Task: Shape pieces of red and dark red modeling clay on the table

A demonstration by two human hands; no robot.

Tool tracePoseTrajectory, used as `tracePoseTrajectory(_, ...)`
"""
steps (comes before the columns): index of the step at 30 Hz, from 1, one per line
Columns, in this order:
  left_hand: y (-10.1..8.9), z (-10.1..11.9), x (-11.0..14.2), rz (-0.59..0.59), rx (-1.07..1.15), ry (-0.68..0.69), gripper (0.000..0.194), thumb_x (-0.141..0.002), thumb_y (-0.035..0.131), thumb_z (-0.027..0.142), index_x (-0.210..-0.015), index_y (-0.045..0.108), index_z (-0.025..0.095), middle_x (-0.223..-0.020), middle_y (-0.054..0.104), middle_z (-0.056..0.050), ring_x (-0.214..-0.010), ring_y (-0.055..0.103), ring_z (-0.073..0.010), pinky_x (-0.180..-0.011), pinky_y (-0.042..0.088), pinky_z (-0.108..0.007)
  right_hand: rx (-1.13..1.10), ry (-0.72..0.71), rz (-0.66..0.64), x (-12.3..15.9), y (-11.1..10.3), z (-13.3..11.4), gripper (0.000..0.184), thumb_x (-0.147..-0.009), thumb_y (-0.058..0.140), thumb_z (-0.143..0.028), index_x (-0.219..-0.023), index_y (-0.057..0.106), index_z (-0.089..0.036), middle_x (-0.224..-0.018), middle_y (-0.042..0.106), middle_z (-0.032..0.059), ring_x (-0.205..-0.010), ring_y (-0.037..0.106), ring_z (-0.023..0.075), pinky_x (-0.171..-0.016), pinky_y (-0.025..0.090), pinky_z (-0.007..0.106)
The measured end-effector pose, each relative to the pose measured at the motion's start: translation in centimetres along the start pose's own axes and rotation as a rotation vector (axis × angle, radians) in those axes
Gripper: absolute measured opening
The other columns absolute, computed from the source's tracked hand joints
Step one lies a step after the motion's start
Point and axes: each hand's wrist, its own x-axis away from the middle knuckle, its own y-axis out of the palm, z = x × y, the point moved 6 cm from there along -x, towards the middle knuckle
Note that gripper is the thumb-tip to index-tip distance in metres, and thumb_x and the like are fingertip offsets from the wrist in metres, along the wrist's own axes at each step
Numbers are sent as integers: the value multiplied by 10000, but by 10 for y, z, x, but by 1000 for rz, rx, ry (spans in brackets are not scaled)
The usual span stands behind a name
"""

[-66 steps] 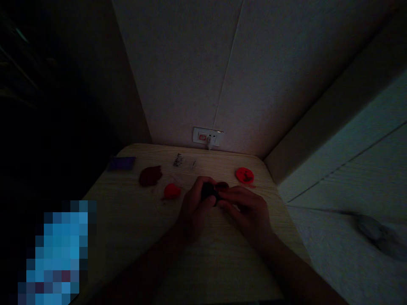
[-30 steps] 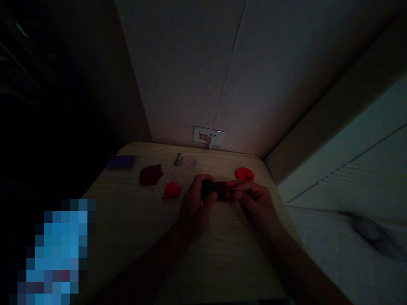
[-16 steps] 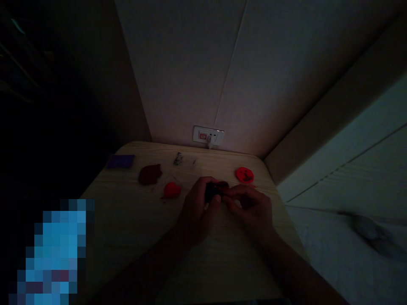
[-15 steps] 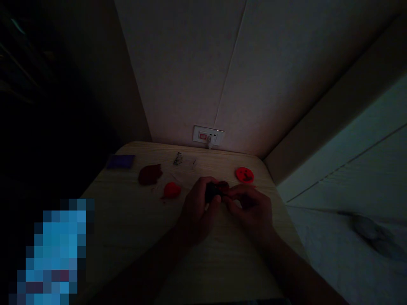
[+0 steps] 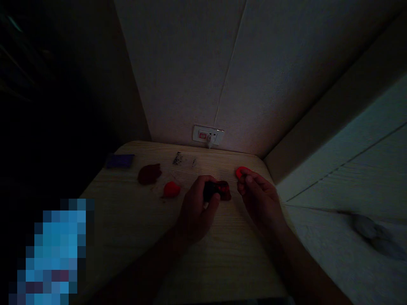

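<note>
The scene is very dim. My left hand (image 5: 194, 212) is closed round a small dark lump with a dark red piece (image 5: 218, 190) attached, held just above the light wooden table (image 5: 133, 220). My right hand (image 5: 259, 197) has come off that lump and sits to its right, fingers curled and pinched at the edge of a flat red disc (image 5: 241, 171) on the table. Whether those fingers grip the disc I cannot make out.
On the table lie a bright red lump (image 5: 171, 189), a dark red flattened piece (image 5: 149, 173), a purple block (image 5: 120, 161) and small dark scraps (image 5: 177, 158). A wall socket (image 5: 207, 135) sits behind, in the corner. A bed surface (image 5: 349, 220) lies to the right.
My right hand has let go of the dark lump and moved right and back to the red disc. The left hand still holds the lump in about the same place.
</note>
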Motion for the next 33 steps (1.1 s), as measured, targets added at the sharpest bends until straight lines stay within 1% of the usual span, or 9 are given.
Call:
tracePoseTrajectory(3, -5, -9, -3, 76, 107, -107, 247, -888, 607, 263, -1129, 576, 222, -943, 591, -12, -844, 567, -170, -742, 464, -295, 29, 1, -49, 1, 4, 4, 231, -789, 853, -381, -945, 800, -218, -803, 694, 15, -632, 583, 88, -569, 495, 196)
tracePoseTrajectory(7, -4, -23, -8, 155, 488, -287, 257, -817, 637, 280, -1059, 583, 211, -846, 537, 10, -689, 525, -132, -553, 417, -241, 88, 9, -45, 3, 3, 7, 267, -828, 816, -454, -850, 751, -196, -674, 654, -13, -543, 564, 81, -497, 456, 186)
tracePoseTrajectory(11, 4, -26, -12, 133, 731, -382, 294, -734, 681, 271, -1003, 594, 193, -826, 572, 5, -624, 529, -116, -489, 394, -227, 289, -13, -93, 10, 7, 7, 282, -858, 781, -445, -773, 711, -185, -532, 619, -31, -419, 511, 82, -409, 392, 187)
tracePoseTrajectory(14, 10, -25, -11, 78, 832, -421, 298, -729, 692, 280, -998, 602, 188, -817, 592, -3, -626, 556, -124, -488, 408, -231, 478, -84, -179, 20, 17, 5, 198, -836, 804, -359, -768, 730, -188, -536, 656, -15, -427, 556, 103, -422, 428, 202)
tracePoseTrajectory(18, 16, -24, -10, 13, 891, -420, 297, -741, 698, 291, -1002, 608, 181, -827, 623, -13, -616, 575, -128, -488, 431, -236, 669, -311, -244, 29, 28, -6, 62, -857, 777, -281, -884, 796, -228, -707, 754, 25, -543, 657, 147, -505, 525, 253)
tracePoseTrajectory(22, 19, -24, -9, -11, 930, -421, 299, -729, 717, 279, -991, 617, 175, -840, 645, -16, -635, 588, -127, -489, 442, -224, 835, -545, -296, 34, 36, -14, 147, -882, 754, -225, -1005, 821, -269, -785, 785, 35, -625, 686, 172, -595, 578, 293)
tracePoseTrajectory(26, 20, -24, -9, -7, 966, -447, 319, -738, 735, 347, -983, 620, 176, -839, 653, -20, -657, 593, -134, -500, 447, -225, 912, -632, -357, 37, 38, -12, 237, -918, 710, -198, -1130, 799, -255, -855, 790, 63, -680, 710, 179, -607, 596, 293)
tracePoseTrajectory(29, 20, -27, -8, 13, 888, -485, 350, -742, 770, 399, -963, 609, 179, -800, 644, -4, -613, 567, -119, -485, 437, -220, 943, -687, -401, 42, 41, -11, 298, -937, 674, -183, -1208, 771, -262, -937, 788, 81, -749, 728, 185, -635, 613, 292)
tracePoseTrajectory(33, 20, -29, -7, 23, 785, -515, 317, -716, 792, 318, -938, 610, 183, -763, 629, 20, -611, 566, -111, -486, 438, -208, 950, -693, -447, 47, 45, -10, 313, -945, 661, -177, -1232, 761, -254, -936, 781, 86, -761, 732, 184, -629, 618, 280)
